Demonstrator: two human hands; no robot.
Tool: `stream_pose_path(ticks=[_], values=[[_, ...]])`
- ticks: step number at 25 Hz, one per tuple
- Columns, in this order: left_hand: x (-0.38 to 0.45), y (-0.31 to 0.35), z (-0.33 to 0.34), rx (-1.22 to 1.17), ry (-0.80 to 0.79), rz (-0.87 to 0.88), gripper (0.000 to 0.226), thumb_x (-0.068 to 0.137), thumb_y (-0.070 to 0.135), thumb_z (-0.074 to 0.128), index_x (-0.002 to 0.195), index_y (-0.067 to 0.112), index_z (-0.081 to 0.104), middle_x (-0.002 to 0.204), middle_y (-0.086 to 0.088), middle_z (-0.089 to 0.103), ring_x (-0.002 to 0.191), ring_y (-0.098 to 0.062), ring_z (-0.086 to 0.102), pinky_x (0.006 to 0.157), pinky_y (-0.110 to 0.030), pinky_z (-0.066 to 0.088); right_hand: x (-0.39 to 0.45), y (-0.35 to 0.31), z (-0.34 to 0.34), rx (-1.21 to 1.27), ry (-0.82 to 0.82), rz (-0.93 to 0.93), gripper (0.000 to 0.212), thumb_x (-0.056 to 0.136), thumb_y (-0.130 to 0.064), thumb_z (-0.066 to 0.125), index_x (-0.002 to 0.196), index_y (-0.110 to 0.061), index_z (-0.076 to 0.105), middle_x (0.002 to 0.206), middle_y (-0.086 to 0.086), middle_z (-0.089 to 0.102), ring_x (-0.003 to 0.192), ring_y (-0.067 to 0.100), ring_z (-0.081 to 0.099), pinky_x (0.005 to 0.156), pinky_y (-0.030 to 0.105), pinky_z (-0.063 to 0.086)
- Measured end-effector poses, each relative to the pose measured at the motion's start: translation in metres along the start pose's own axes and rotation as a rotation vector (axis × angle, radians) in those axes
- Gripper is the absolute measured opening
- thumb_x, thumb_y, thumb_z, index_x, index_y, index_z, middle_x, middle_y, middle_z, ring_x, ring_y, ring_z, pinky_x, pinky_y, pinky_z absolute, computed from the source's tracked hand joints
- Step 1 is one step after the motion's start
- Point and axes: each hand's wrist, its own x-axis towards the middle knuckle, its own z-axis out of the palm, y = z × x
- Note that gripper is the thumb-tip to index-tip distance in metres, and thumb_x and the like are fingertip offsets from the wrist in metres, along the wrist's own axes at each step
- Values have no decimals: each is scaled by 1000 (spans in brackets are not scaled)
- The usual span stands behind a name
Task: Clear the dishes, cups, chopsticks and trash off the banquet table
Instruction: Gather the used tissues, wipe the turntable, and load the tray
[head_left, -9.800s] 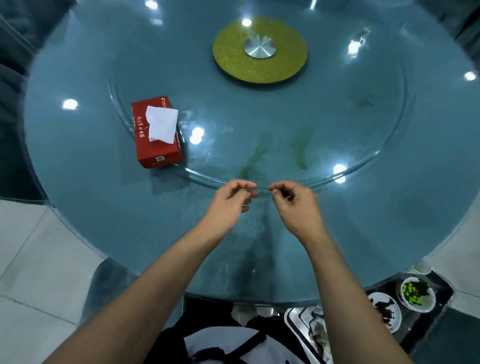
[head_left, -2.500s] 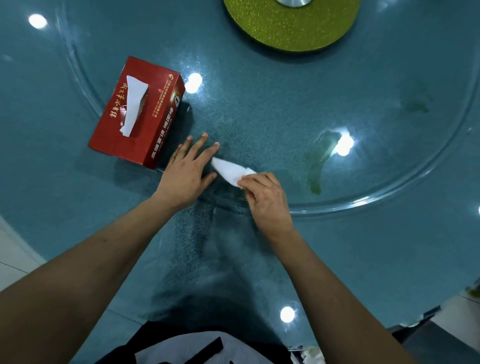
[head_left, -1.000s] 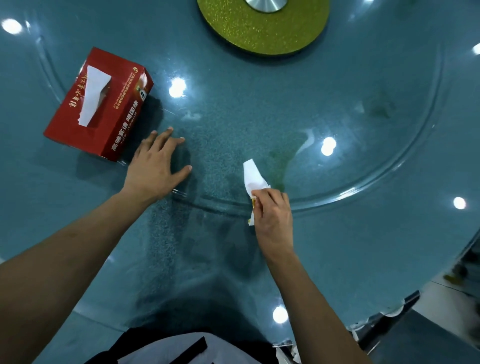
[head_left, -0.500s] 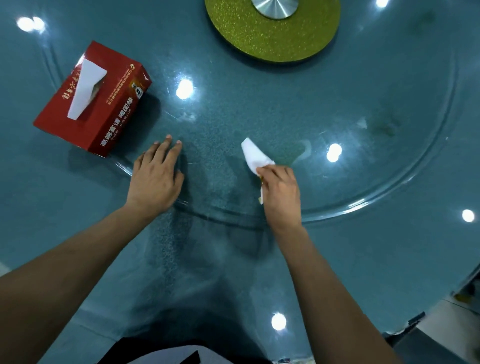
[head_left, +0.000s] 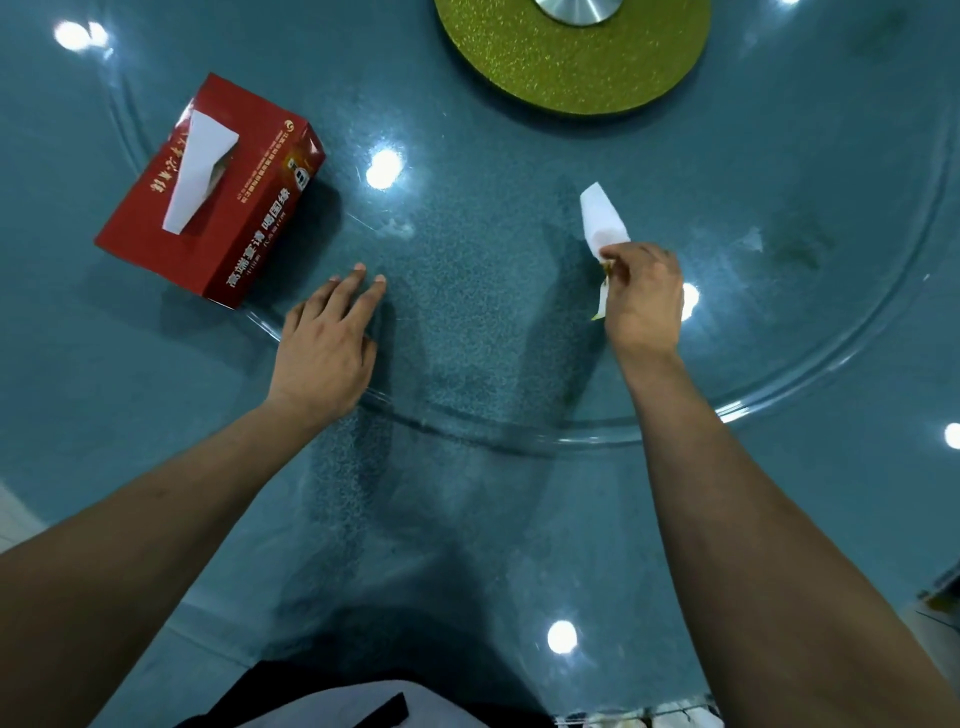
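My right hand (head_left: 644, 301) pinches a folded white tissue (head_left: 600, 223) with a yellowish stain at its lower end, pressing it onto the glass turntable (head_left: 467, 249) of the round teal banquet table. My left hand (head_left: 327, 343) lies flat with straight fingers on the turntable's near rim. A red tissue box (head_left: 218, 202) with a white sheet sticking out stands on the turntable just left of my left hand.
A green-gold centre disc (head_left: 571, 67) with a metal hub sits at the top middle. Faint greenish smears (head_left: 795, 244) mark the glass right of the tissue. Ceiling lights reflect in the glass. The outer table ring (head_left: 467, 545) runs along my side.
My right hand has slid the tissue to the right and farther away across the glass. My left hand has stayed flat on the rim; the tissue box keeps its place beside it.
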Motion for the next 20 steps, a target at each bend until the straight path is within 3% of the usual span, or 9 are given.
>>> stream_pose_path(ticks=[5,11,14,18,20], values=[[-1,3,2,-7,-1,-11,66,96,15,51,158,20,28,166,-7,24,149,-35,25,115,-55,26,-60,-3,-5,54,-17,14,35,85,13,56,110,-2,75,114,15,71,106,36,57,93,30,42],[-1,3,5,-6,8,-1,65,96,14,51,157,18,30,165,-9,26,148,-37,27,113,-56,28,-150,-10,-2,92,-46,6,30,86,9,65,110,-5,76,112,8,70,100,33,58,89,39,51],[1,-3,3,-4,3,20,65,95,8,49,157,19,31,165,-8,27,145,-38,30,111,-57,30,-153,-4,-3,141,-30,32,28,91,4,65,114,-7,75,111,10,65,101,33,56,89,43,52],[4,-14,2,-25,-9,58,69,92,-2,50,156,20,35,164,-3,31,140,-37,35,107,-57,32,-144,-12,8,240,-4,273,27,97,-4,58,120,-5,71,118,15,56,110,37,55,97,49,50],[3,-16,5,-41,-12,69,68,92,-3,50,155,19,35,164,-2,30,143,-34,34,109,-54,31,-148,-33,17,240,-29,215,27,95,-3,60,120,-3,71,119,20,57,110,40,56,100,47,47]])
